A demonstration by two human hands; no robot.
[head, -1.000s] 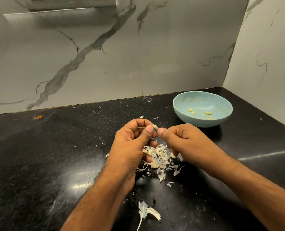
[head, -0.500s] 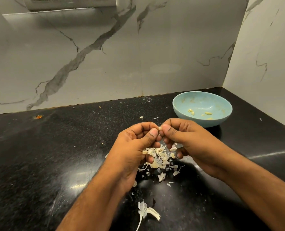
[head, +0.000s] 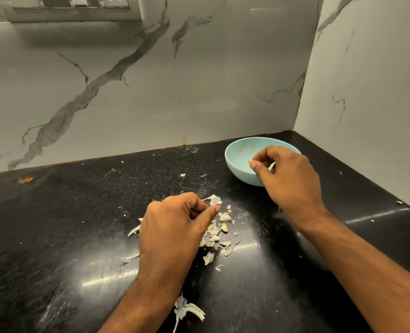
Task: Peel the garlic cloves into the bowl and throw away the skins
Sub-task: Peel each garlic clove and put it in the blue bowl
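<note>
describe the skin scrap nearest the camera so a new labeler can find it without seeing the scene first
Start at the black countertop and follow the left forearm toward the bottom edge of the frame. The skin scrap lies just right of that forearm, well below the main pile of skins. Unlike those small, clustered flakes, it is alone, larger and white, with a thin tail pointing down.

Dim, warm light falls from above. Bright streaks of glare lie on the glossy black countertop (head: 55,236), nearest its front edge. A soft shadow sits under the switch panel (head: 67,6). Edges bow with wide-angle distortion; detail is slightly soft throughout.
</note>
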